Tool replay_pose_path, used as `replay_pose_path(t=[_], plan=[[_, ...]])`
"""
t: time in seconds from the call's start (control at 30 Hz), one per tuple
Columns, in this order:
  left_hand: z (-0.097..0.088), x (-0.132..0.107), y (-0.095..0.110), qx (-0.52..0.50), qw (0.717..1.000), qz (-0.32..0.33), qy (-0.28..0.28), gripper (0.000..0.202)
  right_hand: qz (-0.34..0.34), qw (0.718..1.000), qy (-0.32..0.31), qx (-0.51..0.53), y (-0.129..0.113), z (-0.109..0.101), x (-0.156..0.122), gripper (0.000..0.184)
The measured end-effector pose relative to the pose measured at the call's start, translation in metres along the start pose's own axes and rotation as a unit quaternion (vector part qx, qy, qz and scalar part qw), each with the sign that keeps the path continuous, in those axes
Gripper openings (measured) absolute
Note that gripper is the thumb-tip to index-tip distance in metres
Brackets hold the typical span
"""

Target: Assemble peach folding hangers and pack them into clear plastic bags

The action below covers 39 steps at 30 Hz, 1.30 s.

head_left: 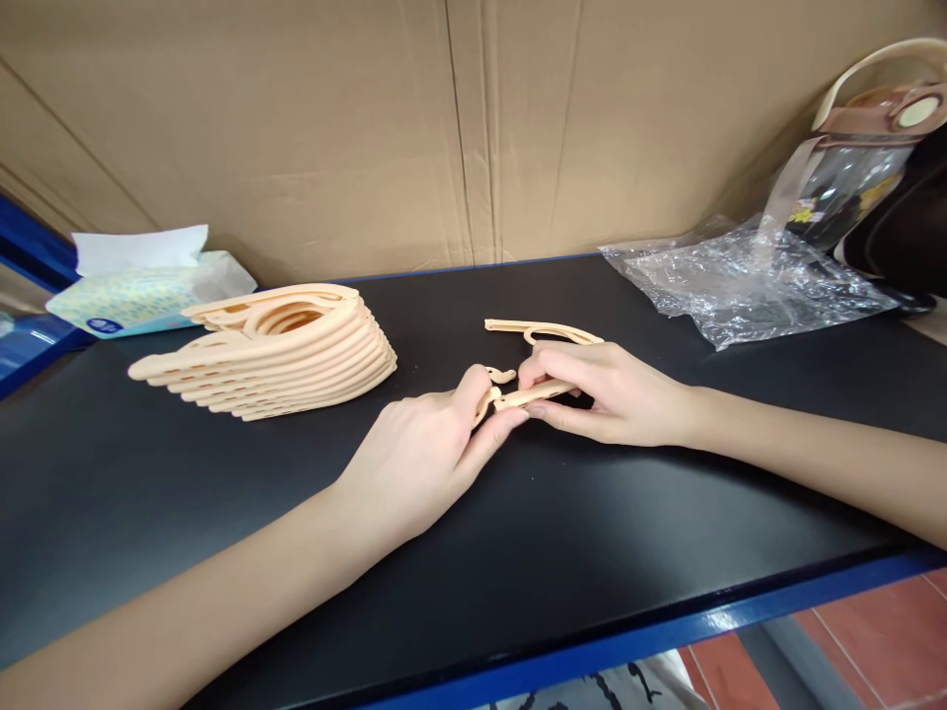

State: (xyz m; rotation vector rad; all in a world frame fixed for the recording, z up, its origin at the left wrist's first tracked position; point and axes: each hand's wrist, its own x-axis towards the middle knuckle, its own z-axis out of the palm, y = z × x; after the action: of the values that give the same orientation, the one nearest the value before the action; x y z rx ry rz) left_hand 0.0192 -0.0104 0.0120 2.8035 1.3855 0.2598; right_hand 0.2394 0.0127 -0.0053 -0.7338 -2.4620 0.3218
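Note:
My left hand point(425, 449) pinches a small beige plastic piece point(484, 402), most of it hidden behind the fingers. My right hand point(603, 394) is closed on a longer beige hanger arm point(544, 392), whose end meets the left-hand piece at my left fingertips. A curved hook tip point(501, 376) shows just beyond the fingers. Behind my right hand a loose beige hanger arm point(544, 327) with a curved inner loop lies on the black tabletop point(473, 611). To the left rests a stack of matching beige hangers point(273, 350), layered flat on each other.
A tissue pack point(140, 291) sits at the back left. Crumpled clear plastic bag point(747, 281) material lies at the back right, before a transparent bottle point(858, 177) with a brown lid. Cardboard point(332, 128) stands along the back. The table has a blue front edge point(666, 631).

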Motion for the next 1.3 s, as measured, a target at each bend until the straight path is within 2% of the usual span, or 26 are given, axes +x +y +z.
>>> replay_pose_path(t=[0.3,0.67,1.0,1.13,1.3], plan=[[-0.0015,0.0007,0.0006,0.007,1.000,0.000,-0.021,0.026,0.006,0.999,0.033,0.008,-0.0036,0.0003,-0.0002,0.010],[-0.0063,0.0028,-0.0011,0.016,0.996,0.018,-0.091,0.028,0.001,1.000,0.003,0.025,-0.0026,0.0002,-0.0006,0.012],[-0.0057,0.0033,0.0008,0.027,0.995,-0.003,-0.094,0.030,0.012,0.999,-0.045,-0.001,0.0026,-0.0002,0.0010,0.025],[-0.0051,0.0025,0.0001,0.010,0.997,-0.001,-0.082,0.032,0.007,0.999,-0.041,0.012,0.0039,-0.0026,0.0022,0.024],[-0.0052,0.0030,0.0014,0.009,0.995,-0.011,-0.094,0.033,0.004,0.998,-0.051,0.048,0.0056,-0.0042,0.0041,0.022]])
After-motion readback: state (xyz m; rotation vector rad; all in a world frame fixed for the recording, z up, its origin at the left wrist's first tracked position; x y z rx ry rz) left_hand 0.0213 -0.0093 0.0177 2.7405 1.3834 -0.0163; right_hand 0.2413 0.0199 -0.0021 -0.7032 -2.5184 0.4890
